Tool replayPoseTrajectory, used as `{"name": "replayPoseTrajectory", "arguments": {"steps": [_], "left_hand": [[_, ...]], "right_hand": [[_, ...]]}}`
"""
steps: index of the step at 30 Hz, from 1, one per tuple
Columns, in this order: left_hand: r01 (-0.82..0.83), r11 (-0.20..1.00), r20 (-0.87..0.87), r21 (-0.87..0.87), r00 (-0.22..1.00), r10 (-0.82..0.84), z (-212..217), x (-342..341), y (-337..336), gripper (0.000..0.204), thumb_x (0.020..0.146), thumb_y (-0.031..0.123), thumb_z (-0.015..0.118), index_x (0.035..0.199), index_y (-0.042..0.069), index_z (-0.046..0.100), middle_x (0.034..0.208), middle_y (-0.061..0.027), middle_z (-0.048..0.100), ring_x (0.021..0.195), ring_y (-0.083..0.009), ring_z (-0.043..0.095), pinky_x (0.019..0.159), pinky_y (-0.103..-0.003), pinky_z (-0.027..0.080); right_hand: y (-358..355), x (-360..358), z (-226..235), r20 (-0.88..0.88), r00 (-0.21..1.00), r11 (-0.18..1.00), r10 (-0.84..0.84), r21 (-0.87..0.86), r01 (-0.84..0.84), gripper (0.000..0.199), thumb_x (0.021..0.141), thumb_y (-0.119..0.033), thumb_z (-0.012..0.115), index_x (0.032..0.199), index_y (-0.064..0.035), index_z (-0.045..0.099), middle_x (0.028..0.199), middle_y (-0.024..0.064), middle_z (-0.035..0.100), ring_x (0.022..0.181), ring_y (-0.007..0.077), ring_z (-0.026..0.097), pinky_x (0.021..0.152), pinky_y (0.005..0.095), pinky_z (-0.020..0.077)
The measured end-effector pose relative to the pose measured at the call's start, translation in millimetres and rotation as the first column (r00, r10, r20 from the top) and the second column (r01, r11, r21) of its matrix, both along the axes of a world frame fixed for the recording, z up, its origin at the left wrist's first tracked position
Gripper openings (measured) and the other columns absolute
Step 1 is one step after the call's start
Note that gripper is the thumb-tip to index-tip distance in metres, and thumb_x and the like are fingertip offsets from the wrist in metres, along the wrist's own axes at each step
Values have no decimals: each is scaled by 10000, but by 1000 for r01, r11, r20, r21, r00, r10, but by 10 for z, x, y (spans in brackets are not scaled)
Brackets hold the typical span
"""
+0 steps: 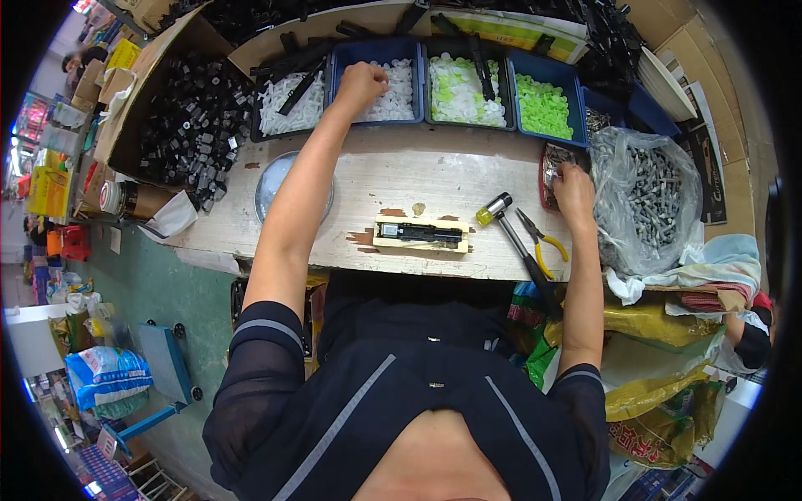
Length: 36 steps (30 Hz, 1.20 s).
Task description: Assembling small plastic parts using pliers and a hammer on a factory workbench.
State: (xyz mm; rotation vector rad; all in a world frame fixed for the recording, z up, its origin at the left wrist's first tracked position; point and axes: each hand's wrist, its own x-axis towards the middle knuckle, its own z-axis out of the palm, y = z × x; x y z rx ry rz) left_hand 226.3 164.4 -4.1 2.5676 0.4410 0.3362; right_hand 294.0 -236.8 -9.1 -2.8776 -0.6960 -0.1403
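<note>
My left hand (362, 87) reaches over a blue bin (336, 63) of small white plastic parts (393, 93). Its fingers are curled together, and what they hold, if anything, is hidden. On the right, my right hand (573, 194) dips its bunched fingertips into a small red box (545, 196) of tiny metal parts (555, 160); whatever is between them cannot be made out. In front of me a black, slim mechanism (422, 234) lies in a pale wooden holder (393, 245), touched by neither hand.
Beside the holder lie a hammer (511, 230) and yellow-handled pliers (547, 246). Bins of white strips (288, 100), white-green pieces (455, 92) and green pieces (543, 104) line the back. A round dish (271, 188), a carton of black parts (188, 117) and a plastic bag (614, 225) flank the work area.
</note>
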Motion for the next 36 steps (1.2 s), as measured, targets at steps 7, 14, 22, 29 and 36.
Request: {"name": "replayPoseTrajectory", "arguments": {"steps": [7, 14, 22, 29, 36], "left_hand": [[-74, 870, 166, -487, 970, 176, 114, -144, -62, 155, 736, 122, 683, 858, 25, 686, 640, -40, 602, 506, -91, 500, 462, -238, 405], [228, 115, 249, -967, 940, 233, 367, -749, -673, 161, 834, 48, 570, 962, -44, 605, 691, -62, 573, 560, -123, 534, 462, -244, 439], [242, -358, 184, -902, 965, 189, 85, -1434, -1432, 166, 847, 47, 548, 978, -53, 573, 812, -95, 598, 671, -155, 577, 558, -293, 501], [226, -344, 174, -911, 969, 176, 91, -1558, -1534, 160, 848, 53, 550, 972, -45, 574, 807, -89, 602, 669, -145, 583, 573, -296, 523], [236, -380, 168, -894, 964, 205, 122, -1599, -1567, 147, 851, 59, 550, 958, -39, 573, 796, -94, 601, 668, -152, 592, 574, -299, 527]], "right_hand": [[-119, -17, -76, 55, 997, 938, 52, 341, -68, 125, 759, -44, 512, 855, -1, 579, 836, 186, 605, 708, 352, 581, 638, 421, 466], [203, -540, 334, -368, 879, 521, 304, 836, 170, 72, 859, -50, 521, 880, -31, 587, 760, 9, 595, 581, 56, 511, 524, 184, 412], [948, -1238, 512, -4, 781, 377, 624, 878, -297, 49, 822, 10, 559, 867, -1, 542, 846, 55, 541, 704, 106, 506, 634, 213, 411], [1104, -1349, 477, 33, 756, 353, 654, 870, -344, 73, 805, 9, 582, 869, -11, 553, 815, 60, 549, 687, 126, 508, 606, 227, 410], [1172, -1366, 421, 164, 745, 363, 646, 793, -489, 84, 780, 12, 587, 850, -3, 542, 782, 89, 548, 687, 198, 539, 595, 278, 435]]}}
